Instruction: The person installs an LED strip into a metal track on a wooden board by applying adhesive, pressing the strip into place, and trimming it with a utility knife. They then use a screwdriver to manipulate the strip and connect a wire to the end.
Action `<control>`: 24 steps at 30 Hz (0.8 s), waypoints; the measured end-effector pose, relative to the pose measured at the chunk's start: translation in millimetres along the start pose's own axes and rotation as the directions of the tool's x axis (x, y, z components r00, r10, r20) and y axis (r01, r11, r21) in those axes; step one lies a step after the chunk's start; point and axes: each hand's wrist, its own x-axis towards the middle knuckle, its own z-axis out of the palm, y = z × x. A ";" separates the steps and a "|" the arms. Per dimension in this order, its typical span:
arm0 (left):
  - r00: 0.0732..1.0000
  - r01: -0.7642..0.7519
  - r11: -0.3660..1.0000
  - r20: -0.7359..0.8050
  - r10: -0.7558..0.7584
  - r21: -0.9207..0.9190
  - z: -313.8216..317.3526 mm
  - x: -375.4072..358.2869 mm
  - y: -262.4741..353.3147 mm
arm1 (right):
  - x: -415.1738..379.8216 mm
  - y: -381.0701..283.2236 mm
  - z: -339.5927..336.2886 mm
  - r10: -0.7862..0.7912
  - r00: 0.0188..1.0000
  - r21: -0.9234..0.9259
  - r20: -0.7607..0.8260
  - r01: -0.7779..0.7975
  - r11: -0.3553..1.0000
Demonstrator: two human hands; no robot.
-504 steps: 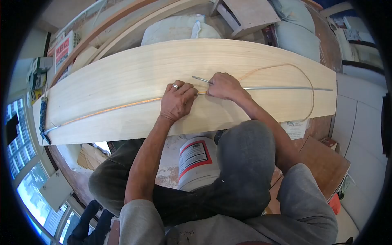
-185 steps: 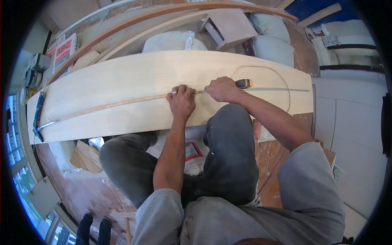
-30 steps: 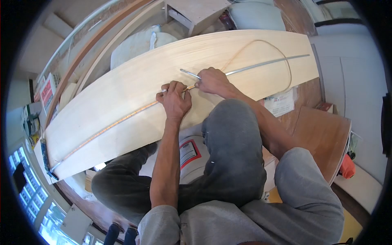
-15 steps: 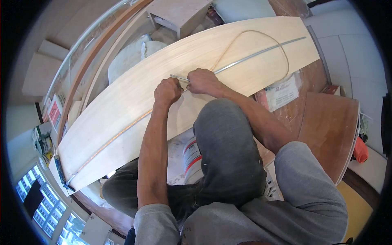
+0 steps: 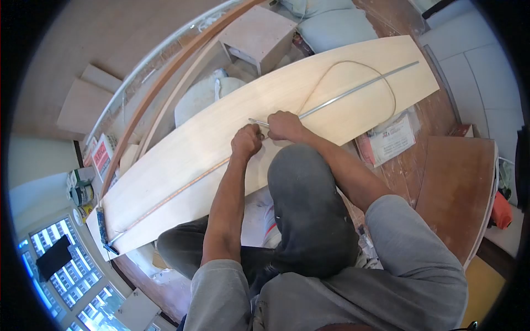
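Observation:
A long pale wooden board [image 5: 182, 160] lies slantwise in front of me. My right hand [image 5: 285, 126] is closed on a slim metal tool [image 5: 258, 122] whose tip points left. Just left of it, my left hand [image 5: 247, 140] is closed, fingers pinched right beside the tool; I cannot tell what is in them. Running lengthwise along the board is a narrow metal strip [image 5: 360, 89], passing beneath my hands. Its left stretch looks orange, like a cord [image 5: 182, 188] laid along it. From near my right hand a thin tan cord [image 5: 331, 67] loops over the board's right part.
A dark-handled cutter [image 5: 102, 231] rests at the board's left end. Behind the board are a wooden box [image 5: 259, 33], a curved brown rail [image 5: 146, 99] and a stuffed sack [image 5: 193, 102]. A printed bag [image 5: 393, 140] and brown panel [image 5: 455, 190] lie right.
The whole view has shifted, so the board and both hands appear farther right and lower. Both hands keep their grip at about the same spot on the board.

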 end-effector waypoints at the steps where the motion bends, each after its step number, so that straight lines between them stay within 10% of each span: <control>1: 1.000 -0.005 1.000 -0.010 0.005 0.009 -3.9 2.5 -2.1 | -0.6 -1.4 -1.8 0.034 0.998 0.005 0.054 -0.035 0.999; 9: 0.913 -0.327 0.942 0.284 0.295 0.072 -18.4 27.4 -24.3 | 2.3 0.6 9.7 0.051 0.999 0.031 0.002 -0.051 0.998; 24: 0.892 -0.341 0.894 0.401 0.210 0.289 -20.4 24.1 0.9 | 3.9 4.5 3.0 -0.024 1.000 0.061 -0.015 0.025 0.998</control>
